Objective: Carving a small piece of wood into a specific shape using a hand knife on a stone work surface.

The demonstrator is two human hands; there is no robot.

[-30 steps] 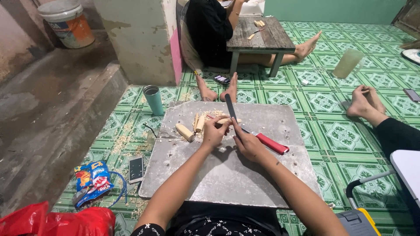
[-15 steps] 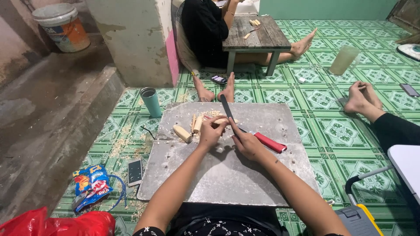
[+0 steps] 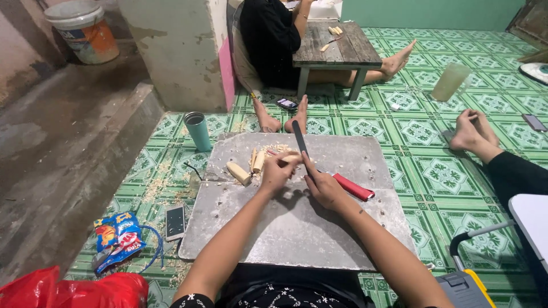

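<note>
My left hand (image 3: 278, 169) grips a small pale wooden piece (image 3: 291, 158) above the grey stone slab (image 3: 285, 228). Gripped in my right hand (image 3: 322, 187) is a long dark blade (image 3: 299, 138), its tip pointing away from me and its edge against the wooden piece. Several cut pale wooden pieces (image 3: 246, 169) lie on the slab just left of my hands. A red-handled tool (image 3: 353, 187) lies on the slab right of my right hand.
A teal tumbler (image 3: 198, 130) stands off the slab's far left corner. A phone (image 3: 175, 221), a snack bag (image 3: 116, 238) and a red plastic bag (image 3: 74, 291) lie left. One person sits at a low wooden table (image 3: 337, 48); another's feet (image 3: 471, 131) rest at right.
The view has shifted slightly. My hands stay together at the slab's middle, and the blade has tilted more upright against the wooden piece.
</note>
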